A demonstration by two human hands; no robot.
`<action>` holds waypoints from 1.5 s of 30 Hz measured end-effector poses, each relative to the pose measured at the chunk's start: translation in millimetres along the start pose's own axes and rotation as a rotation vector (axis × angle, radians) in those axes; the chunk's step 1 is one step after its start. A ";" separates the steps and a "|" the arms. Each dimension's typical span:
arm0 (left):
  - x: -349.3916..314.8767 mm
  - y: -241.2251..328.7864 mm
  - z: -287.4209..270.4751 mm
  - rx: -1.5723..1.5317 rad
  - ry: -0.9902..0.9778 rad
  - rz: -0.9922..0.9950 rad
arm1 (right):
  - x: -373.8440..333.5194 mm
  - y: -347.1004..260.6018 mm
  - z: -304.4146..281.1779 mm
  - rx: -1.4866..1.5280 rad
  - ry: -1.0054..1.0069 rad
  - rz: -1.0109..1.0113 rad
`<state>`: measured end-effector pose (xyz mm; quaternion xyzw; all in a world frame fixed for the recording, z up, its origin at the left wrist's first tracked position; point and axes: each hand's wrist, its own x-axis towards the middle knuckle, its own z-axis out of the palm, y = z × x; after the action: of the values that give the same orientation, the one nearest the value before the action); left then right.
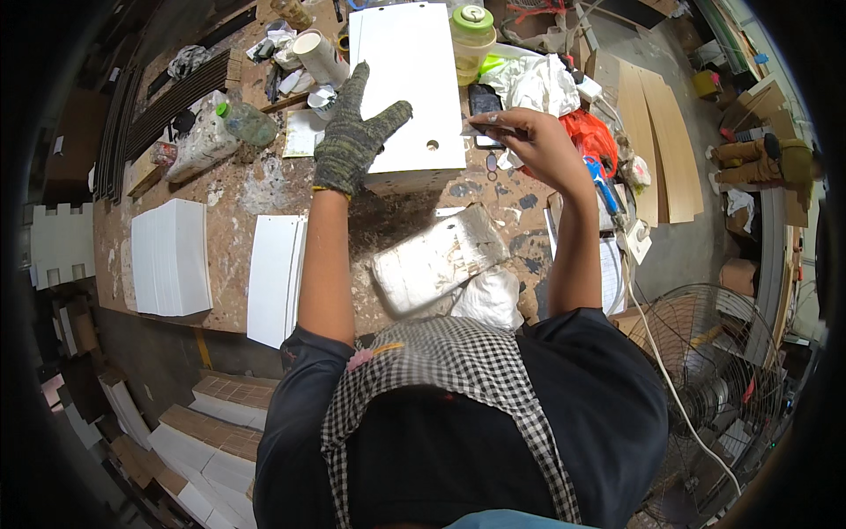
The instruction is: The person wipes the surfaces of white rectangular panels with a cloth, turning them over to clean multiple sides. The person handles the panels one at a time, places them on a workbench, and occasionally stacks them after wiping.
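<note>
White panel (410,84) is lying at the worktable's (238,256) far middle, covering most of the block (410,182) underneath. Gloved left hand (352,141) is resting on its left edge, thumb spreading from forefinger, other fingers hard to separate. Bare right hand (524,137) is pinching a small dark item (478,126) by the right edge, type unclear; fingers are partly hiding it. Phone-like device (486,100) is showing partially behind.

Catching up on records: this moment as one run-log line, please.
left hand: gloved, spread on white panel; right hand: bare, pinched beside panel, contents unclear; nearby: white-wrapped block, white stack
</note>
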<state>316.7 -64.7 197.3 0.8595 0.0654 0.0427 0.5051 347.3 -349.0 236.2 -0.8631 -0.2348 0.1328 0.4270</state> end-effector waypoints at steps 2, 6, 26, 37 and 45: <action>-0.4 4.9 -0.2 -0.006 -0.014 -0.041 | -1.6 -2.1 -0.2 -0.007 -0.004 0.020; -0.3 0.5 -0.3 0.001 -0.016 0.005 | -4.3 0.3 -0.1 -0.013 -0.010 0.010; 1.0 -1.4 0.1 0.038 0.014 -0.004 | -8.8 -4.8 4.7 0.059 0.050 0.028; 1.9 -2.2 0.4 0.039 0.017 0.001 | -20.6 -11.9 0.9 0.017 0.012 0.022; -0.2 -1.5 -0.5 0.071 0.026 0.025 | -25.3 -3.4 8.3 0.096 0.058 -0.057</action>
<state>316.3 -63.6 196.3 0.8771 0.0626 0.0578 0.4727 321.1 -354.8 234.6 -0.8381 -0.2403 0.1068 0.4780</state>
